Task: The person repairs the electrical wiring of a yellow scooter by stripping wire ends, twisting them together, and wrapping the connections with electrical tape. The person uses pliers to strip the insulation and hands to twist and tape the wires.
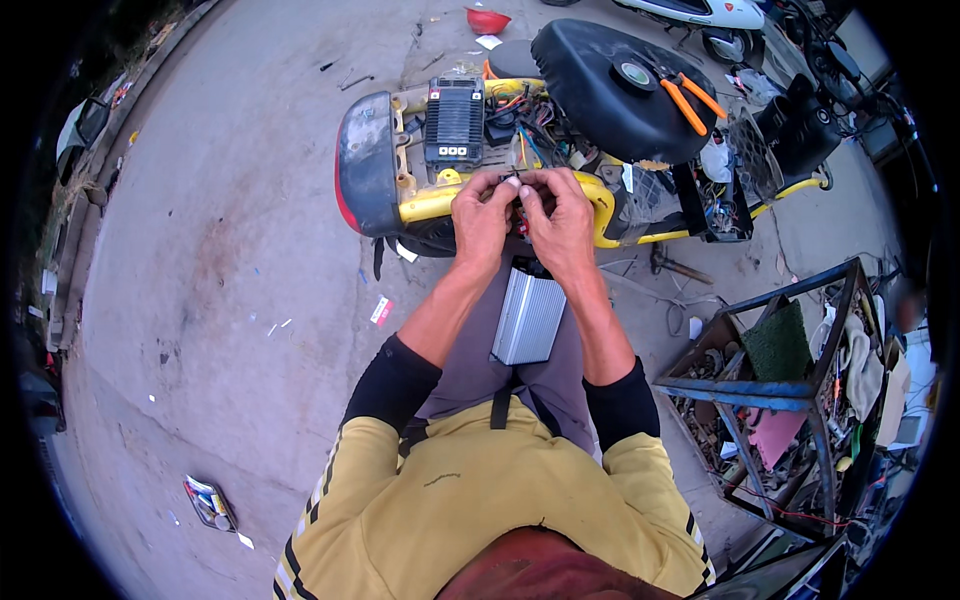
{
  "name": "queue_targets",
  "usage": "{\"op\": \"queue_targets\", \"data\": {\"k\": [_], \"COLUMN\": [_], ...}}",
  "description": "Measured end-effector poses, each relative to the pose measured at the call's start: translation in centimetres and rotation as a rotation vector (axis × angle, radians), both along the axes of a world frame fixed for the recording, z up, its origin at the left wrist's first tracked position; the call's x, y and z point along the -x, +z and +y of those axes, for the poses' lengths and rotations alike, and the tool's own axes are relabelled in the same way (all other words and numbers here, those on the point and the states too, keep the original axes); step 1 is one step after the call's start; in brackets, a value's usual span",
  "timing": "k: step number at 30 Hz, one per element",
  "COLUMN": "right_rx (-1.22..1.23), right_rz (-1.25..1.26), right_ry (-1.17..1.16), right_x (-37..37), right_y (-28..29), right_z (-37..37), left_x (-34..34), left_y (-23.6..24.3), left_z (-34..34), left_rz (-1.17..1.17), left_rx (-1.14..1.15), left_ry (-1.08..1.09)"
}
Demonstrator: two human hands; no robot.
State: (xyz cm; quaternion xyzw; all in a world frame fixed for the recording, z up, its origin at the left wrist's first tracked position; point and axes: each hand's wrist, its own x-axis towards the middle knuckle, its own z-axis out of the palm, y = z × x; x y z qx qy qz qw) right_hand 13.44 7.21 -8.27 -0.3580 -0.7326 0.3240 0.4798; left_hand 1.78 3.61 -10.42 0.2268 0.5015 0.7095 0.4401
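My left hand [482, 219] and my right hand [562, 222] meet over the near yellow frame tube of an opened electric scooter [428, 207]. Thumbs and fingertips of both pinch a small dark piece, perhaps a wire end or connector, too small to name. Just beyond my fingers, a tangle of coloured wires [545, 125] fills the scooter's body. A black finned box [455, 122] sits on the frame to the left of the wires. Across my lap rests a silver finned metal box [527, 318], its dark end toward the scooter.
On the black seat [600, 85] lie orange-handled pliers [692, 104] and a roll of tape [635, 75]. A hammer [682, 266] is on the ground at right. A metal-framed bin [740, 390] of scrap stands near right. A red bowl [488, 21] sits far off; a small tray [211, 503] lies left.
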Motion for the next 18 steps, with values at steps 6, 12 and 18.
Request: {"op": "queue_targets", "data": {"k": [6,12,18], "right_rx": [-0.144,-0.323,-0.143], "right_rz": [-0.130,-0.195,-0.143], "right_ry": [-0.084,-0.125,-0.125], "right_x": [0.6,1.1,1.4], "right_y": [-1.0,-1.8,-1.6], "right_z": [-0.1,0.4,0.2], "left_x": [1.3,1.9,2.0], "left_y": [-0.1,0.1,-0.6], "left_z": [-0.2,-0.2,0.5], "left_rz": [0.011,0.115,0.286], "left_rx": [0.008,0.064,0.145], "left_ry": [-0.045,-0.026,0.024]}}
